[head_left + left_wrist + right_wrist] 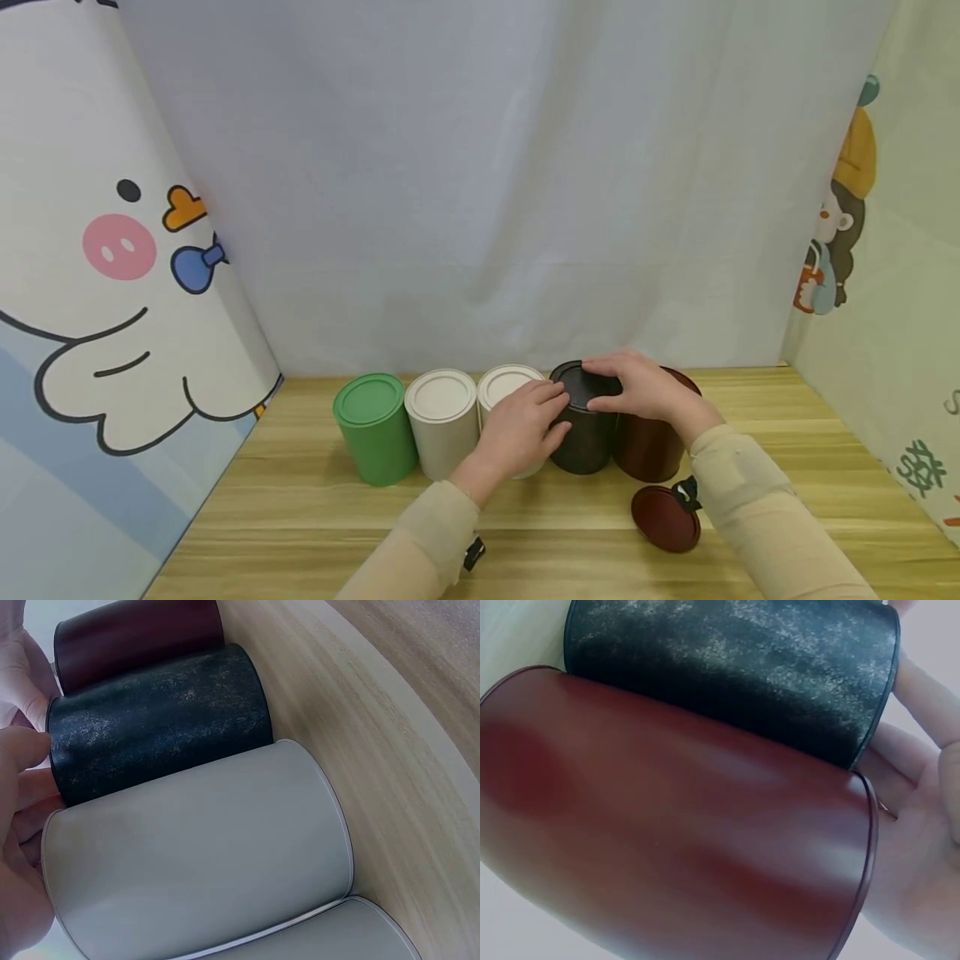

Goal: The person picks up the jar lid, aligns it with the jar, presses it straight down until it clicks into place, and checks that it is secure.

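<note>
A black can (pixel 583 446) with a black lid (pixel 581 385) stands upright between my hands. My left hand (pixel 517 425) reaches to the left rim of that lid, its fingertips touching the edge and its thumb lower, by the can's front. Across the lid from the right comes my right hand (pixel 645 387), thumb and fingers spread wide apart near the front and back rim. Both hands also show at the can's top end in the wrist views. Beside the black can stands a dark red can (pixel 651 450), its top partly hidden by my right hand.
Left of the black can, a white can (pixel 512 387), another white can (pixel 442 433) and a green can (pixel 375 442) stand lidded in a row. A dark red lid (pixel 666 518) lies on the wooden table (pixel 570 550). A pale curtain (pixel 487 208) hangs behind.
</note>
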Available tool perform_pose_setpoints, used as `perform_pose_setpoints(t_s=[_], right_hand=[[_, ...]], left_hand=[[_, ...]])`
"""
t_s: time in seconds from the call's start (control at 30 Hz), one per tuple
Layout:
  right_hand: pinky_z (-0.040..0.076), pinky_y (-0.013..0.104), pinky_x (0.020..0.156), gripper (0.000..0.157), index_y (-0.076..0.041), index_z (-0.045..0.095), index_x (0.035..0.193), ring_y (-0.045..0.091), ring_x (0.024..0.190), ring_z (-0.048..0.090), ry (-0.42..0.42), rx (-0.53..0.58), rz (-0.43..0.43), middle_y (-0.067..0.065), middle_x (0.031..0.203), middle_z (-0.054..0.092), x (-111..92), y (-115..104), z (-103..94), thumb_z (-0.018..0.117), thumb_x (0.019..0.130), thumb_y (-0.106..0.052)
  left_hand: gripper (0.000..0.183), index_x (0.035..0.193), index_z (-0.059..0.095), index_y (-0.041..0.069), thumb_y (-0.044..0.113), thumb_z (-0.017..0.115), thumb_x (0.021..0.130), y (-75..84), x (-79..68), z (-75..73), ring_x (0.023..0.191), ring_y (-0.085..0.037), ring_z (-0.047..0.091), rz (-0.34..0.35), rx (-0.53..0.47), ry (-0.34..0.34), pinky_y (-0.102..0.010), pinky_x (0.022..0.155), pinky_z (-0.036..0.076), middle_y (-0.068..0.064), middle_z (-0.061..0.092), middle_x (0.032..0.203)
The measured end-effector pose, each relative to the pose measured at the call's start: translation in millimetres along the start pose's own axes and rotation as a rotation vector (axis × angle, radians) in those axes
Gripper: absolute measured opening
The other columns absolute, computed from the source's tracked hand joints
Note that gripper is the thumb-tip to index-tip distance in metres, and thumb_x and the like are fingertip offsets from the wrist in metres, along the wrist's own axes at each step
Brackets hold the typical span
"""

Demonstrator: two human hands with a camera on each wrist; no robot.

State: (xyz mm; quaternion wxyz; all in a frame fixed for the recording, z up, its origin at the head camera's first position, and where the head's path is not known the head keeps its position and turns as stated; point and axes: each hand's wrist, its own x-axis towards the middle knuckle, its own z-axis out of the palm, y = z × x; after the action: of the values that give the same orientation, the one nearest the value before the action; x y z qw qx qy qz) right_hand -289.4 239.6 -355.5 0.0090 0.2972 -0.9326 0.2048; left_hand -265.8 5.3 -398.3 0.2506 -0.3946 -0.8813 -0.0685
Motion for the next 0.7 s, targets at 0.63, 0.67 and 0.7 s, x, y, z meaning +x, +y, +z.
perform_pose_setpoints(t_s=[0.63,0.67,0.7], right_hand=[[0.038,0.057,0.106,0.055,0.006,0.056,0.136,0.042,0.128,0.049,-0.039,-0.078,-0.025,0.023,0.140,0.053,-0.4,-8.1,-4.0,0.071,0.093,-0.025],[0.037,0.058,0.106,0.055,0.005,0.056,0.136,0.042,0.128,0.049,-0.042,-0.079,-0.024,0.023,0.140,0.053,-0.4,-8.3,-4.2,0.070,0.093,-0.025],[0.036,0.058,0.107,0.055,0.005,0.056,0.137,0.042,0.128,0.049,-0.045,-0.077,-0.022,0.023,0.141,0.052,-0.2,-8.0,-4.2,0.070,0.094,-0.026]], left_hand=[[0.036,0.127,0.069,0.011,0.032,0.065,0.097,0.7,-0.1,1.5,0.126,-0.017,0.054,-0.018,-0.027,0.002,-0.030,0.106,0.042,-0.003,0.062,0.133],[0.037,0.127,0.069,0.011,0.032,0.065,0.097,0.7,0.2,1.5,0.126,-0.017,0.054,-0.020,-0.029,0.000,-0.030,0.106,0.042,-0.003,0.062,0.133],[0.037,0.127,0.069,0.011,0.032,0.064,0.097,0.5,0.3,1.5,0.126,-0.017,0.054,-0.022,-0.029,-0.002,-0.030,0.106,0.042,-0.003,0.062,0.133]])
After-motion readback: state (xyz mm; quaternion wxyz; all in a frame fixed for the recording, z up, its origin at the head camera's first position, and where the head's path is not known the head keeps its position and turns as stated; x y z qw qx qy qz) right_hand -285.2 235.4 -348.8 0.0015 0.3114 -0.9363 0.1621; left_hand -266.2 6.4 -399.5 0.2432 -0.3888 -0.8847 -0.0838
